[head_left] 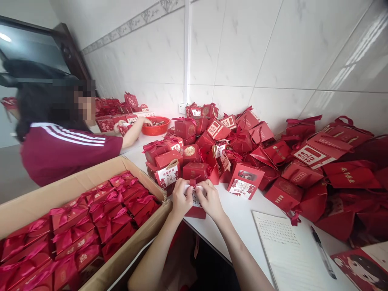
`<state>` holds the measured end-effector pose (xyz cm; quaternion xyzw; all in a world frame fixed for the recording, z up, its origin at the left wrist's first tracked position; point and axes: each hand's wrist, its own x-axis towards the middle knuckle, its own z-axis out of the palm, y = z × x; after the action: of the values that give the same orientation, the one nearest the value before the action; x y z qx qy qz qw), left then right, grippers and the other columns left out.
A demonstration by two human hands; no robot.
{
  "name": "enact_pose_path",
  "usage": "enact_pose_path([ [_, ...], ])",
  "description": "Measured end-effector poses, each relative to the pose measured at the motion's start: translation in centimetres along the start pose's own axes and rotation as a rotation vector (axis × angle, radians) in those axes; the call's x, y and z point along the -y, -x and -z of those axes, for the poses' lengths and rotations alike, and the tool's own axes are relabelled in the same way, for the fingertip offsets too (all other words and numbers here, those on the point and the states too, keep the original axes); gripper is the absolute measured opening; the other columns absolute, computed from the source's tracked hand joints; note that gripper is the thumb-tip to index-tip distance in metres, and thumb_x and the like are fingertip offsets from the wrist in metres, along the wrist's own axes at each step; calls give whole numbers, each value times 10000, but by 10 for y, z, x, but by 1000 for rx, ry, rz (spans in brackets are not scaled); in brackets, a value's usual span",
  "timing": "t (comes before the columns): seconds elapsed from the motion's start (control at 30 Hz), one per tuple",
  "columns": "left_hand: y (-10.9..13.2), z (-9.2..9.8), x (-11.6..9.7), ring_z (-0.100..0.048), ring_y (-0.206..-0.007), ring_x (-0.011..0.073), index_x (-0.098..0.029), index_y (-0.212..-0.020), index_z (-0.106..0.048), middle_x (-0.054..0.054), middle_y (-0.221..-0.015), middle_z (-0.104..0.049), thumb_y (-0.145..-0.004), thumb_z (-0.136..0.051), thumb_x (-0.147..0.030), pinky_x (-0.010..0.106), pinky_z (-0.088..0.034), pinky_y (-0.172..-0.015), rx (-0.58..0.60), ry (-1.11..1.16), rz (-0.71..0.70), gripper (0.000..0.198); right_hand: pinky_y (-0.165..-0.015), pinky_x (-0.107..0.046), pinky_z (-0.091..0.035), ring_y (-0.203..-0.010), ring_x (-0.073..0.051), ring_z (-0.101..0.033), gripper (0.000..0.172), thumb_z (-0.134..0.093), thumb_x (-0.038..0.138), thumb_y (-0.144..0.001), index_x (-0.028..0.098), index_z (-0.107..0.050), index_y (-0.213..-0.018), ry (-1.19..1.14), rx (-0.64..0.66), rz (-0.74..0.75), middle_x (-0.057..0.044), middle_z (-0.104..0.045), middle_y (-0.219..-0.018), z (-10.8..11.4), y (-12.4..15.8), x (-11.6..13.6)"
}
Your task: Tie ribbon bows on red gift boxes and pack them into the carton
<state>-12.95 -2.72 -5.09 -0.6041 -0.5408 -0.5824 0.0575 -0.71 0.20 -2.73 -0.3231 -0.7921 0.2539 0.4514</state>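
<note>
At the near edge of the white table [226, 230], a small red gift box [195, 212] with a white printed front stands upright between my hands. My left hand [182, 202] and my right hand [212, 204] are both closed, pinching at its top from either side. A short piece of red ribbon [193, 182] shows between the fingertips; the exact grip is partly hidden by my fingers. Just beyond is another red box [194, 170]. To the right of my hands stands a red box with a window [245, 180].
A heap of red gift boxes [218, 131] spreads along the wall. An open carton [117, 163] of ribboned boxes stands left. Right lie a notebook [285, 250] and a pen [323, 252]. Far left, a co-worker [69, 149] reaches towards a red basin [156, 128].
</note>
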Motion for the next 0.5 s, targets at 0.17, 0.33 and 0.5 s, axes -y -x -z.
enact_pose_path([
  [0.17,2,5,-5,-497,-678,158,-187,-746,-457,19,-724,-477,-858,-420,-200,268,-423,-611,-20,-42,-49,118,-681,-315,-475,-730,-188,-567,180,-446,305,-876,201,-579,-812,-2,21,-2,-40,-556,-771,1,3,-3],
  [0.33,3,6,-2,-485,-679,145,-191,-759,-430,12,-740,-462,-835,-414,-154,255,-431,-606,31,12,-26,86,-781,-363,-485,-909,-235,-587,324,-580,337,-811,186,-539,-1094,51,13,67,-88,-605,-978,3,-4,3],
  [0.5,2,8,-1,-482,-688,141,-189,-765,-452,10,-738,-471,-840,-401,-133,255,-429,-615,48,24,-16,107,-674,-296,-468,-733,-181,-577,112,-500,267,-862,201,-590,-851,13,53,104,-35,-593,-793,4,-18,14],
])
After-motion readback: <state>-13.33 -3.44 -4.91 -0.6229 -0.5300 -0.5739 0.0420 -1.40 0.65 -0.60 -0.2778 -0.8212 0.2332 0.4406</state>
